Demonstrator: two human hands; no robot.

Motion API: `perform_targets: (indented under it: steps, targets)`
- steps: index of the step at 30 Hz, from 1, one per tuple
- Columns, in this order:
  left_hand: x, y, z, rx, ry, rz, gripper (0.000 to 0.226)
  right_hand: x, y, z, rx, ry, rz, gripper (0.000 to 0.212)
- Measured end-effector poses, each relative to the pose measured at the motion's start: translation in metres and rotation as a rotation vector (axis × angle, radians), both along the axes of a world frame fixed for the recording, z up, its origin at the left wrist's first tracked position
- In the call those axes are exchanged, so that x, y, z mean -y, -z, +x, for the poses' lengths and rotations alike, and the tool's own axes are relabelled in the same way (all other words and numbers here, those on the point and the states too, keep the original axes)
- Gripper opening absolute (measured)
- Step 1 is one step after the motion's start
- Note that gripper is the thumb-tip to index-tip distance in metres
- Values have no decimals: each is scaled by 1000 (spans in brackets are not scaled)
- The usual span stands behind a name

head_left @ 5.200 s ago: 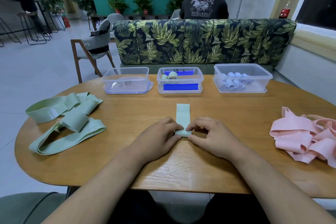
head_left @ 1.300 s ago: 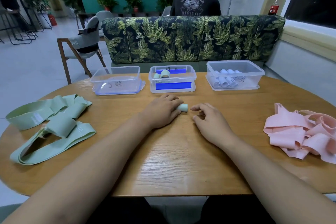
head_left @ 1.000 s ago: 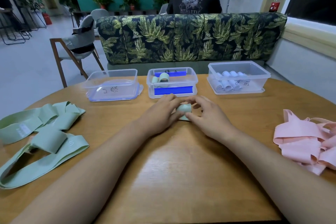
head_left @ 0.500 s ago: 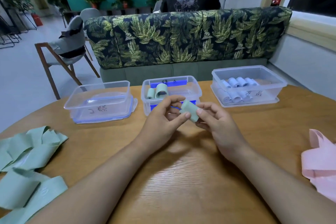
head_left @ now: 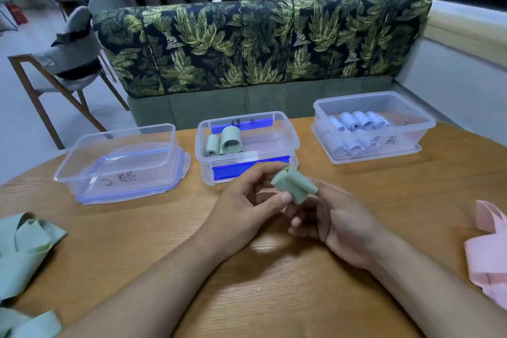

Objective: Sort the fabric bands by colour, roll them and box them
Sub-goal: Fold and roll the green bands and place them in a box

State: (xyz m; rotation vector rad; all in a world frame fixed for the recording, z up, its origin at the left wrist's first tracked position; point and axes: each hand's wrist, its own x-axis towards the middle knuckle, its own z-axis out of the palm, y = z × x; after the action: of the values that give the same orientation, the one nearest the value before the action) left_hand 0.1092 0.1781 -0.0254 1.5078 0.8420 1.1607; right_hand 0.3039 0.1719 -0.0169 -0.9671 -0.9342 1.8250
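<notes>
A rolled green band [head_left: 295, 184] is held above the table, just in front of the middle box [head_left: 285, 129]. My left hand [head_left: 241, 206] pinches its near end between thumb and fingers. My right hand [head_left: 332, 217] holds it from below with curled fingers. The middle box contains two green rolls [head_left: 225, 141]. Several pale blue rolls [head_left: 354, 129] fill the right box [head_left: 411, 107]. The left box [head_left: 120, 156] holds nothing. Loose green bands [head_left: 24, 244] lie at the left edge, loose pink bands [head_left: 488, 250] at the right edge.
The round wooden table [head_left: 260, 296] carries everything. Behind it stands a leaf-patterned bench back [head_left: 260, 41] with a person in black seated beyond. A wooden chair [head_left: 63, 63] stands at the far left.
Both hands finished rolling the green band on the table, then lifted the roll off the surface. The view has moved closer to the boxes.
</notes>
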Motion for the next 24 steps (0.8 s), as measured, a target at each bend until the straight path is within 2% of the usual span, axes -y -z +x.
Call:
perform_targets:
  steps: [2,7,11,14,18,24]
  targets:
    - [-1,0,-1,17,7,-15,36,0,0,-1,42,54,35,35]
    - [0,1,-2,85,44,-34,30,2,4,-2,100,159,209,11]
    - [1,2,-2,111,38,-40,29,7,0,4,282,136,459,33]
    - [0,0,-4,87,10,-41,29,10,-2,7,472,103,630,27]
    - [1,1,-4,24,1,-19,37,9,1,7,598,170,656,14]
    - [-1,2,-6,-1,46,-36,33,10,-2,4,549,173,639,12]
